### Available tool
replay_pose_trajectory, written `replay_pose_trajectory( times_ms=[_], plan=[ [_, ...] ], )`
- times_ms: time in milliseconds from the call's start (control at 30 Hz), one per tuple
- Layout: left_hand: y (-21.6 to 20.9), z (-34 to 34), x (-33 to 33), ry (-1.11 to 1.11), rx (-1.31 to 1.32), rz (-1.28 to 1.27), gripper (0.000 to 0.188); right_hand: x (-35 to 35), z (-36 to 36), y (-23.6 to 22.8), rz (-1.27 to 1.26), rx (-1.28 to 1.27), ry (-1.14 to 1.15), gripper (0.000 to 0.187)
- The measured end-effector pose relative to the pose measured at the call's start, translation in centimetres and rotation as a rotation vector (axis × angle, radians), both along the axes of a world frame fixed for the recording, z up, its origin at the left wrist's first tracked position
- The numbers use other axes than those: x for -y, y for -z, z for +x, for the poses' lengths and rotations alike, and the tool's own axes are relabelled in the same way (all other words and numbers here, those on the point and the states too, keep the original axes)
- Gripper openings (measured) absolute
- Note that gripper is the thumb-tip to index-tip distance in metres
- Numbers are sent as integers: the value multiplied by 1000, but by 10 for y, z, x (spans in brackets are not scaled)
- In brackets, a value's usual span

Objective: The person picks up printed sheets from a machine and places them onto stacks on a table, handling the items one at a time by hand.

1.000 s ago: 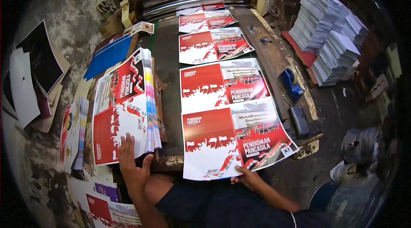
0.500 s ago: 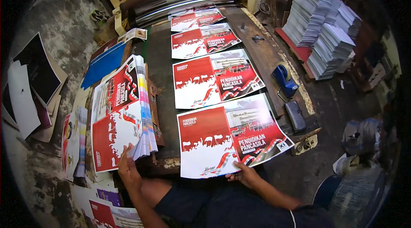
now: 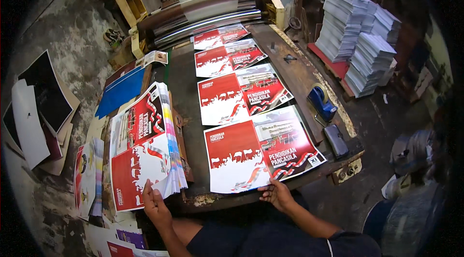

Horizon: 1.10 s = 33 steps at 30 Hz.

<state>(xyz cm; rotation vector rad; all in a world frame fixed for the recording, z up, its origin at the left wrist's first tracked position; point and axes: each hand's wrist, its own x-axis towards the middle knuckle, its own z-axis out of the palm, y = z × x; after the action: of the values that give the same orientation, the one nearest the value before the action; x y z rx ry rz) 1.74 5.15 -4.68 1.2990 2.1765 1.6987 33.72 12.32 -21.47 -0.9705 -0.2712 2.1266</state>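
Observation:
Several printed cover sheets in red and white lie in a row up the dark worktable, toward a machine with rollers. At the near end, the closest cover sheet lies by the table's front edge. My right hand is at this sheet's front edge, fingers apart, thumb by the edge. On the left stands a thick stack of the same covers, with coloured stripes along its side. My left hand is at the stack's near corner, fingers closed on the edge of the top cover sheet, which curls up slightly.
Metal rollers span the far end. A blue tape dispenser and a dark grey case sit along the right edge. Paper stacks rise on a red pallet at right. Blue sheets lie behind the left stack.
The nearest sheet has moved forward, closer to the one beyond it, and overhangs the table less. My right fingers have loosened from its edge. The whole view has tilted upward.

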Motion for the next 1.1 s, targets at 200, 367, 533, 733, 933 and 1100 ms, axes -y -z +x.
replay_pose_trajectory(
  times_ms=[200,367,533,733,933,1100],
  plan=[
    [5,3,15,12,-210,-120,34,6,3,-5,84,22,55,26],
    [6,-10,30,-8,90,-109,35,18,-5,-31,121,65,134,53],
    [-5,6,43,18,153,-33,30,25,6,-46,137,71,51,57],
    [-28,32,48,510,-405,-156,29,12,12,-79,312,-28,-131,53],
    [-48,64,39,719,-640,-382,38,7,9,-72,358,-90,-249,34],
    [-35,25,3,309,-646,-223,54,-2,2,-47,67,45,-198,21]
  ],
)
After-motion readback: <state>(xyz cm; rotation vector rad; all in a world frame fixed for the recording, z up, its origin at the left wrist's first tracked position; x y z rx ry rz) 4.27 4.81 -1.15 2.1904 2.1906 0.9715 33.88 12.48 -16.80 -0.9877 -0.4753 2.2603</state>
